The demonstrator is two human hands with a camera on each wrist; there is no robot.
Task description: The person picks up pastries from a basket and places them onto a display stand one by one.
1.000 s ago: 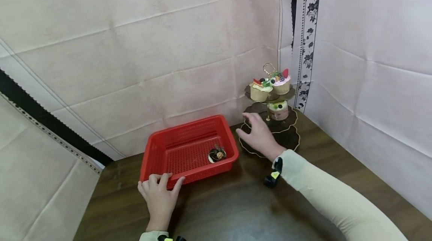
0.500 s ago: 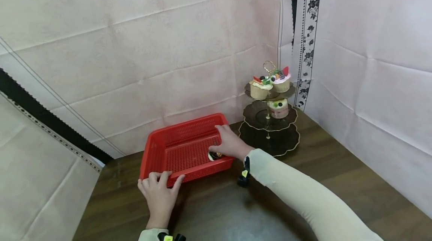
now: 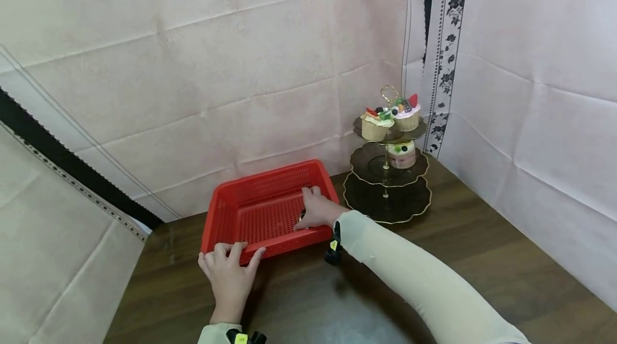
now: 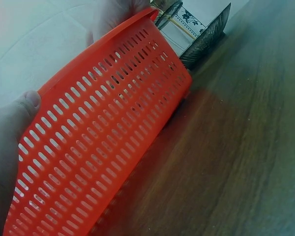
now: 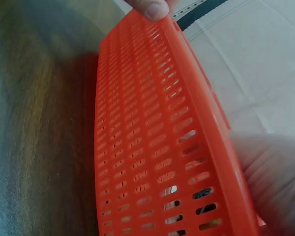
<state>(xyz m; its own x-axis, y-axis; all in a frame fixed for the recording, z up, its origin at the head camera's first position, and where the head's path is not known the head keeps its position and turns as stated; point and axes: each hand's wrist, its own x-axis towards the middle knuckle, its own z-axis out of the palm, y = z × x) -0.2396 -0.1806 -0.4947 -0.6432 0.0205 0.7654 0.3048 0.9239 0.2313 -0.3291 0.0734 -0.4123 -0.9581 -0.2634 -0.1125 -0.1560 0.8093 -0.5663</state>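
Note:
At the front left corner of a red perforated plastic basket (image 3: 284, 242), my left hand (image 3: 230, 282) grips the rim, its thumb on the outer wall and its fingers over the edge. My right hand (image 3: 320, 210) reaches over the front right rim into the basket. Between its thumb and fingers sits a small dark decorated cake (image 3: 302, 215), mostly hidden by the hand. In the right wrist view the basket wall (image 5: 142, 128) covers the fingertips, and dark bits show through the slots. The left thumb (image 4: 29, 101) presses the basket's outside in the left wrist view.
Right of the basket stands a three-tier dark cake stand (image 3: 407, 202) with gold edges. Two fruit-topped cupcakes (image 3: 376, 128) are on its top tier and a round layered cake (image 3: 401, 156) on the middle one. Pale cloth (image 3: 270, 65) hangs behind the wooden table (image 3: 289, 301).
My right hand has moved left from beside the cake stand into the basket and closed round the small dark cake. The left hand keeps its place on the rim.

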